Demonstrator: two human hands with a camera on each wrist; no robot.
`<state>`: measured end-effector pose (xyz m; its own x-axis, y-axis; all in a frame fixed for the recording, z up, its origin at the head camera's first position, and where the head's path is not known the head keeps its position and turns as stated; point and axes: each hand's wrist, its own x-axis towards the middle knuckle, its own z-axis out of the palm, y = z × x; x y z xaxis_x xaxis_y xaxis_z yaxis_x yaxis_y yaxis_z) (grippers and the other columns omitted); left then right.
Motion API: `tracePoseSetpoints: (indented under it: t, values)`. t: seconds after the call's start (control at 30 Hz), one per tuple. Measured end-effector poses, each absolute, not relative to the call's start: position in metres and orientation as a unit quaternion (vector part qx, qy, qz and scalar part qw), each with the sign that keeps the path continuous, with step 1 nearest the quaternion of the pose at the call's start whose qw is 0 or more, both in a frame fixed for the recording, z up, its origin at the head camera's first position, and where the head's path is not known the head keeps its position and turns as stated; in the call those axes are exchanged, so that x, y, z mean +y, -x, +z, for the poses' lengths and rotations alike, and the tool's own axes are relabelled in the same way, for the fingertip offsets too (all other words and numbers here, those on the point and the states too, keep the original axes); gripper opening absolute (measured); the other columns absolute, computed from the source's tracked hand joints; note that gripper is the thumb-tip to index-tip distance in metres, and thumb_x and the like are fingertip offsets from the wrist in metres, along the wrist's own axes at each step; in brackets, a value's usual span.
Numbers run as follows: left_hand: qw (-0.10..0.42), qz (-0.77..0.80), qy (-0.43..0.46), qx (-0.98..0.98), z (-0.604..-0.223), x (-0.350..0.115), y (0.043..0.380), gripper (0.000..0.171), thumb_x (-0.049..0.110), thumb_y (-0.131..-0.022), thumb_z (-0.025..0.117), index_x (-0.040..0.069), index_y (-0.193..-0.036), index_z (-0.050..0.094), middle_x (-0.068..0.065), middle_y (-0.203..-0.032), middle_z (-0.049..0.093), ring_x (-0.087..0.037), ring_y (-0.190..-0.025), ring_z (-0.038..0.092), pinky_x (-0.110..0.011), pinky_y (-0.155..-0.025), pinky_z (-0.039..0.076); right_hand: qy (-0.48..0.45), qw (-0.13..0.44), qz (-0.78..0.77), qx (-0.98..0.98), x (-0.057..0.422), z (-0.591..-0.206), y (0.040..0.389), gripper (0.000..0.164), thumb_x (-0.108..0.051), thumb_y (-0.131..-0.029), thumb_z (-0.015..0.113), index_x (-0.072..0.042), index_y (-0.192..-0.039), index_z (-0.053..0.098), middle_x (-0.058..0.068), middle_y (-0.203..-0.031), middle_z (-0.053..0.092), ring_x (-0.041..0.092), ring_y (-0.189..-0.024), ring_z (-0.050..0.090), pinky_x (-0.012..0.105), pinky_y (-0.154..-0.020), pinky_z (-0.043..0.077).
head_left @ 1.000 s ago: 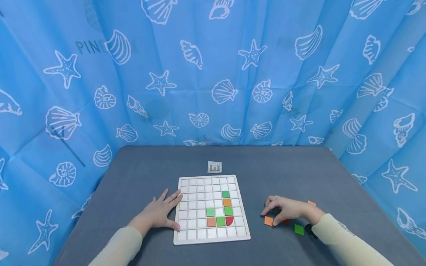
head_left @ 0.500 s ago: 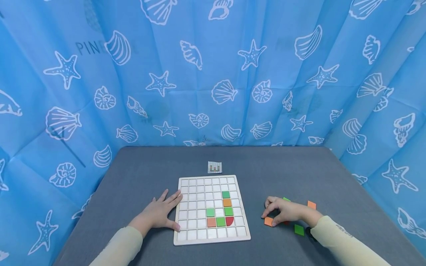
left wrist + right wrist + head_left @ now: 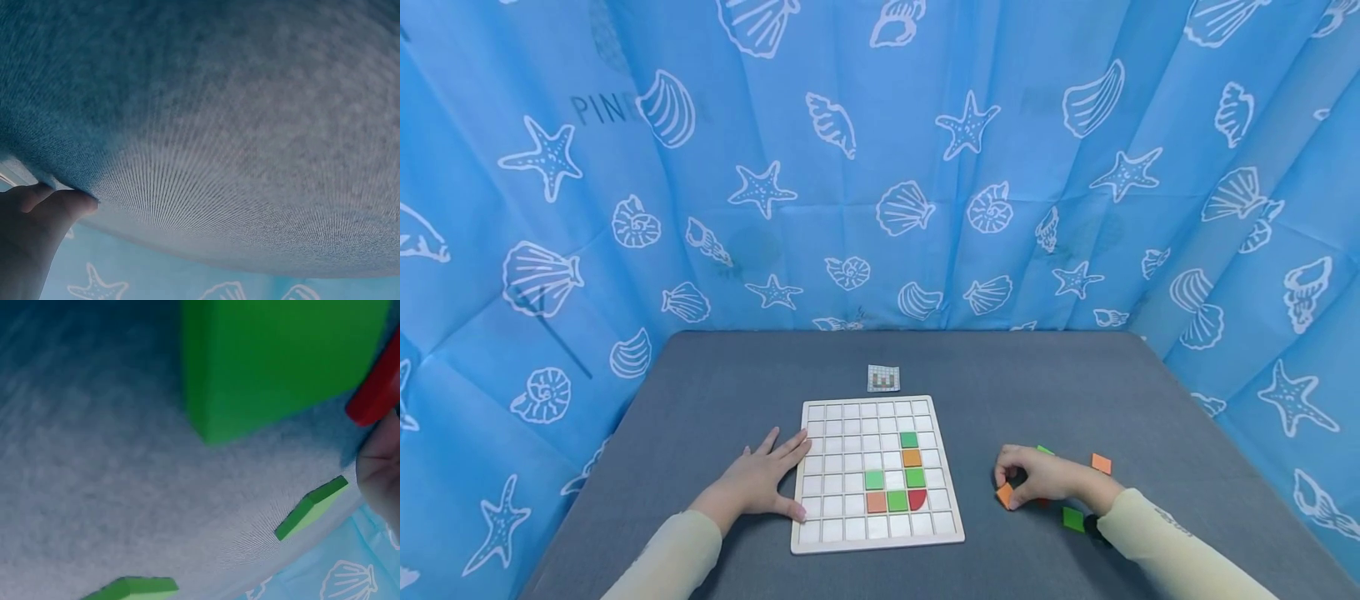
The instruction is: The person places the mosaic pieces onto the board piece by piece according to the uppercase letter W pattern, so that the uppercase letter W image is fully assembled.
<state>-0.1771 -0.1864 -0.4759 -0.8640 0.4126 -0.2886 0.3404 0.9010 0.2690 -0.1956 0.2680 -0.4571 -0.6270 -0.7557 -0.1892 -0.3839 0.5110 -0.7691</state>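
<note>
In the head view, a white gridded board [image 3: 872, 547] lies on the grey table. Its tiles include a green square [image 3: 908, 439], an orange square [image 3: 912, 457] and a red rounded piece [image 3: 917, 499]. My left hand [image 3: 760, 479] rests along the board's left edge with fingers spread and straight. To the right of the board, my right hand [image 3: 1033, 475] pinches an orange tile [image 3: 1004, 496], tilted, between thumb and fingers. The left wrist view catches part of that hand [image 3: 44, 219]. In the right wrist view only a bit of my right hand [image 3: 381, 465] shows.
Around the right hand lie a loose orange tile [image 3: 1101, 463] and a green tile [image 3: 1073, 518]. A red tile [image 3: 378, 387] is near that hand in its wrist view. Behind the board lies a small pattern card [image 3: 883, 378]. A blue shell-print curtain [image 3: 880, 167] hangs past the table.
The right hand's fingers have closed on the orange tile, which now tilts up from where it lay flat. The left hand and the board have stayed in place.
</note>
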Motion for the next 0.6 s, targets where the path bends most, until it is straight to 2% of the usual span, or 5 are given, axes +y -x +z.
tracePoseSetpoints:
  t: [0.3,0.47,0.6]
  values:
    - [0.18,0.107,-0.194,0.958,-0.478,-0.187,0.18,0.109,0.07,-0.068,0.07,0.019,-0.155,0.029,0.003,-0.161,0.019,-0.04,-0.145,0.011,-0.069,-0.104,0.023,0.269,0.282,-0.384,0.837,0.26,-0.45,0.195,0.013,-0.006,-0.084,0.075,0.0,-0.082,0.063,0.002,-0.083,0.055,0.012,-0.072,0.047,0.025,-0.063,0.041]
    - [0.181,0.11,-0.198,0.957,-0.471,-0.186,0.177,0.108,0.067,-0.069,0.071,0.017,-0.155,0.029,0.001,-0.161,0.019,-0.042,-0.145,0.011,-0.071,-0.103,0.023,0.223,0.295,-0.415,0.831,0.254,-0.447,0.197,0.011,-0.003,-0.086,0.071,0.004,-0.081,0.064,0.002,-0.076,0.06,0.013,-0.065,0.049,0.027,-0.06,0.043]
    - [0.18,0.114,-0.202,0.956,-0.47,-0.186,0.176,0.108,0.067,-0.07,0.071,0.016,-0.155,0.029,-0.001,-0.161,0.019,-0.043,-0.145,0.011,-0.071,-0.103,0.022,0.193,0.287,-0.437,0.83,0.247,-0.44,0.197,0.012,-0.006,-0.089,0.07,0.003,-0.084,0.064,0.004,-0.075,0.062,0.016,-0.067,0.051,0.03,-0.061,0.045]
